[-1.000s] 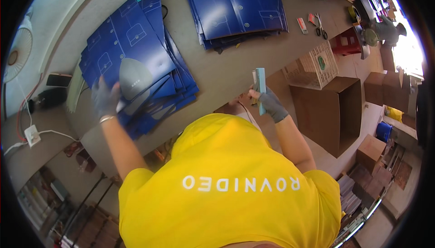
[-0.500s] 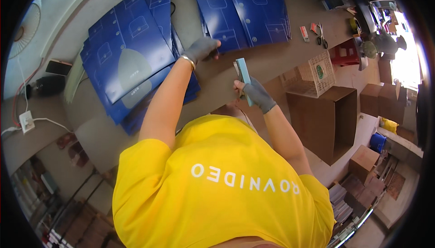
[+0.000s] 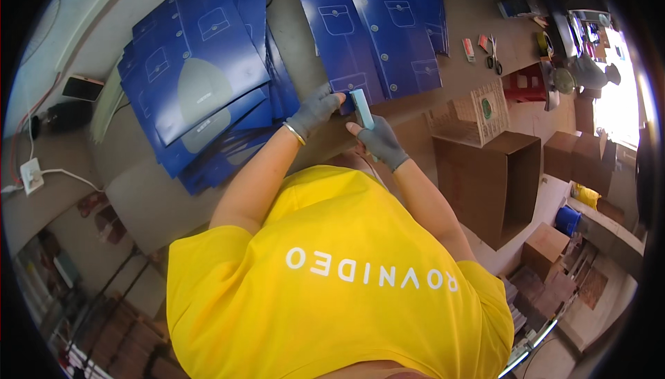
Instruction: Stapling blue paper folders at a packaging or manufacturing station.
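A blue printed sheet [image 3: 377, 39], with drawn pockets and buttons, lies at the top of the pile in front of me, its near end pulled toward me. My left hand [image 3: 315, 112], in a grey fingerless glove, pinches its near left corner. In my gloved right hand [image 3: 383, 142] is a light blue stapler [image 3: 362, 110], closed around by the fingers. The stapler's far end meets the sheet's near edge, just right of my left fingertips. Whether its jaws are pressed together is too small to tell.
A fanned pile of similar blue sheets [image 3: 201, 74] lies to the left. Scissors [image 3: 493, 57] and a small red-and-white box [image 3: 468, 50] rest on the table at right. Beyond the table's right edge are a cream plastic basket [image 3: 488, 112] and an open cardboard box [image 3: 478, 185].
The top blue sheet has been drawn toward me, with my left hand now on its corner. My right hand has brought the stapler up to its near edge.
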### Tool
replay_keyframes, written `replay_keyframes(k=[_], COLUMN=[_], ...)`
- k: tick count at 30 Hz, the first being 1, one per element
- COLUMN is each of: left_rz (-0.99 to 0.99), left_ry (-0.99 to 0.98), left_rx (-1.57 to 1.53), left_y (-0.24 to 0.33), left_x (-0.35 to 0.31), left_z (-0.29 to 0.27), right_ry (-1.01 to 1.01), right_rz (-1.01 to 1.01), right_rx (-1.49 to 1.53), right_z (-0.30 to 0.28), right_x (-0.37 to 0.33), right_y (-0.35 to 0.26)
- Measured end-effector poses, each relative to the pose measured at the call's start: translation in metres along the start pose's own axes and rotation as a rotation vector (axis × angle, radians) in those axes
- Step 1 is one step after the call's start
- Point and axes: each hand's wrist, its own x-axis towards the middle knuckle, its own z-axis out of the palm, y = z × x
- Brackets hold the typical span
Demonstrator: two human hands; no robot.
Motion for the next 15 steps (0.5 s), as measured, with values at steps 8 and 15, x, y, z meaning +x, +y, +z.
replay_keyframes(k=[8, 15], left_rz=[-0.001, -0.147], left_ry=[0.163, 0.247], left_rx=[0.007, -0.028], left_y=[0.015, 0.058], left_x=[-0.005, -0.019], left_z=[0.002, -0.016], right_ry=[-0.106, 0.322], right_rz=[-0.02, -0.002], right_rx=[0.22, 0.095], right_z=[-0.009, -0.096], right_x=[0.003, 0.026], right_y=[-0.013, 0.025])
